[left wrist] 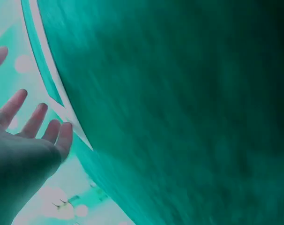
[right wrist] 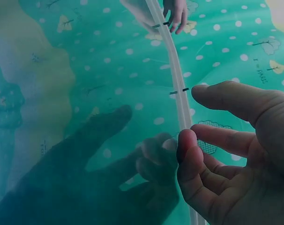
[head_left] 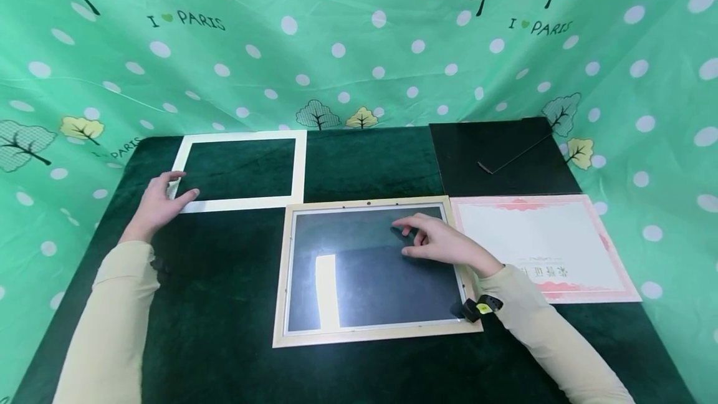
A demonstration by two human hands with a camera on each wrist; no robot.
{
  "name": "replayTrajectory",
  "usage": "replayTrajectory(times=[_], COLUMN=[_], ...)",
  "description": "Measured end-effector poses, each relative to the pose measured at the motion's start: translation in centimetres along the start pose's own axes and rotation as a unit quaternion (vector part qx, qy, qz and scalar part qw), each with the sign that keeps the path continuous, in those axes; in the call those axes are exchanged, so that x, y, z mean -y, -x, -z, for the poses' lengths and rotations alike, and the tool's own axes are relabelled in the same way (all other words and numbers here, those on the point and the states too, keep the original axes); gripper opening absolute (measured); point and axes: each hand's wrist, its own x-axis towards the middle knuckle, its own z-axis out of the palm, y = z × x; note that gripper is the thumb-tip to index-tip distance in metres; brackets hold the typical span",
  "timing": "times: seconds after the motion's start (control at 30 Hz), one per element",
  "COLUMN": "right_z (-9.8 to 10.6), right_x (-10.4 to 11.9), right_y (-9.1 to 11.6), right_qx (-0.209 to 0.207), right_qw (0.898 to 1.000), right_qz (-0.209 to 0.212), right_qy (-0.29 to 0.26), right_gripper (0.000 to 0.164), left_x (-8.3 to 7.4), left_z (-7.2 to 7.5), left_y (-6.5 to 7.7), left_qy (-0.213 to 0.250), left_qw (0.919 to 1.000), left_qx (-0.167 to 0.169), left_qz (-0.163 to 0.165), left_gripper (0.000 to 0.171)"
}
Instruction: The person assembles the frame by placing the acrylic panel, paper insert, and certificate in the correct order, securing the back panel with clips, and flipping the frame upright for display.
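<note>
The fingers of the left hand (head_left: 159, 201) are spread and fairly straight, thumb well apart from the index finger, at the near left corner of a flat white rectangular border, probably card (head_left: 247, 204). Whether they press on it or only touch its edge, I cannot tell. The right hand (head_left: 437, 239) is over the far right part of a clear, reflective pane (head_left: 370, 285) set in a pale wooden rectangular frame (head_left: 378, 333); its thumb and index finger are apart, the other fingers loosely bent, with nothing between them. Contact with the pane is unclear.

The white border looks light and thin, likely to bend if lifted by one corner; opposite sides would make the safer hold. The pane looks slick, perhaps brittle, and quick to take fingerprints, so the stiffer, heavier wooden rim seems the better place to grip.

The white border lies beneath and to the right of the left fingers, beyond the wooden frame's far left corner. The frame lies beneath the right hand. Farther right lie a pink-edged white certificate sheet (head_left: 538, 229) and, behind it, a black board with a thin strut (head_left: 465, 142), all on dark green cloth (head_left: 224, 298).
</note>
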Motion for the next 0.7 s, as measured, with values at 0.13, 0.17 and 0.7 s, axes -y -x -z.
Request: replayTrajectory(times=[0.13, 0.17, 0.7], right_z=[-0.2, -0.2, -0.3], right_x=[0.1, 0.1, -0.1], right_y=[-0.1, -0.1, -0.3], right_qx=[0.001, 0.000, 0.004], right_qw=[1.000, 1.000, 1.000], right_qz=[-0.002, -0.002, 0.000], right_qy=[0.003, 0.003, -0.013], right_gripper=[0.051, 0.051, 0.050], left_x=[1.1, 1.3, 1.4], left_z=[0.6, 0.7, 1.0], left_y=[-0.1, -0.1, -0.3], left_qy=[-0.008, -0.010, -0.001], left_qw=[0.9996, 0.9993, 0.9971], left_qx=[0.014, 0.020, 0.056], left_qz=[0.025, 0.029, 0.051], left_gripper=[0.083, 0.086, 0.107])
